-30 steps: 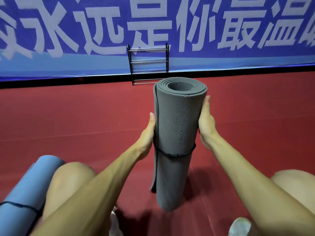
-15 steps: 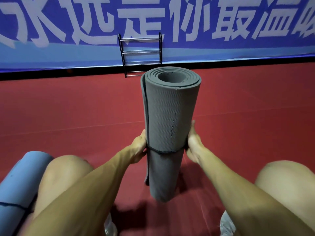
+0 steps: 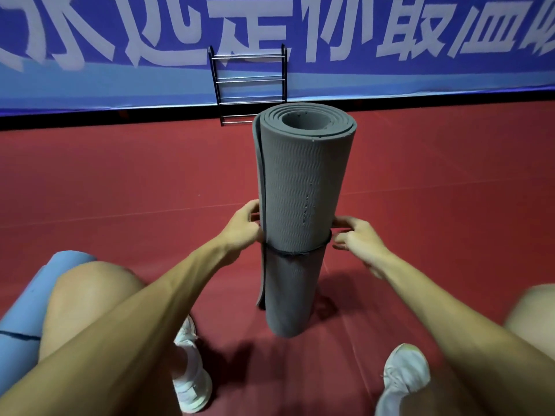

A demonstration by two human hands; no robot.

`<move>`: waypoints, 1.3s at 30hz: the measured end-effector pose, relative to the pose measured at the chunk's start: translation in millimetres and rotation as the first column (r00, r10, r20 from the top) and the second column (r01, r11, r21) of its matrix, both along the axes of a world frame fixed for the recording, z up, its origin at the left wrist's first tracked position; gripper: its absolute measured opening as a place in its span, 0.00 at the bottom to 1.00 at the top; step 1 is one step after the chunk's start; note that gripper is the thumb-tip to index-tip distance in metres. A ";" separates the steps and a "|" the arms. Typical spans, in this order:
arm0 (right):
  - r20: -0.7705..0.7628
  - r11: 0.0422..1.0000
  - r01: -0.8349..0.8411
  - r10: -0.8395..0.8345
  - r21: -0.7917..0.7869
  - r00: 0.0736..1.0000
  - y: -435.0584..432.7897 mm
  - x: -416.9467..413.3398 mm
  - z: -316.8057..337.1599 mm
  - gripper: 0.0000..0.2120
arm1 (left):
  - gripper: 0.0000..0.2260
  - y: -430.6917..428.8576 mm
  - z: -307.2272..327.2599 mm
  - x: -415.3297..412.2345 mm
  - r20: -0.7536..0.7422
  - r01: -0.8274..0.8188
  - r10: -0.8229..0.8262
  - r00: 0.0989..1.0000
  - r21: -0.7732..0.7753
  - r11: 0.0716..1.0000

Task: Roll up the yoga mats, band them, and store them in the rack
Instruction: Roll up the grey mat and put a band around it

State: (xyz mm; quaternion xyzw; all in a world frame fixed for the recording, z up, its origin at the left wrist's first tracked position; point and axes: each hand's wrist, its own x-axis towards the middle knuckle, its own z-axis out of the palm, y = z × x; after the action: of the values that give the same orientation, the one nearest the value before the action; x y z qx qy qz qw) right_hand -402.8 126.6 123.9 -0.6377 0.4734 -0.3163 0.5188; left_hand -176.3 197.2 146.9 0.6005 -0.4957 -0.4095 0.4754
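Head view: the grey mat (image 3: 303,187) stands upright on the red floor (image 3: 120,181) at centre, with the black band (image 3: 295,253) round it below the middle. The left hand (image 3: 243,226) curls onto its loose edge at 9 o'clock. The right hand (image 3: 357,235) has its fingertips at the band at 3 o'clock; whether they pinch it I cannot tell. The foam looks light, soft and grippy, probably best clasped around the middle. The rack (image 3: 249,82) stands at 12 o'clock. A banded blue mat (image 3: 24,298) lies at 8 o'clock, off that line.
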 end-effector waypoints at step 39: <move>0.476 0.934 0.306 -0.188 -0.184 0.859 -20.3 60.6 150.9 0.13 | 0.08 -43.4 138.0 -23.2 -0.242 -0.205 0.159 0.957 -0.178 0.962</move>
State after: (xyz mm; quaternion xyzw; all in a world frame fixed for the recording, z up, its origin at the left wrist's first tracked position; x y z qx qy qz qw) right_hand -342.2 106.3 274.9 -0.5413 0.3743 -0.5773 0.4834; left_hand -199.5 153.8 284.9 0.5421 -0.4199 -0.3769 0.6227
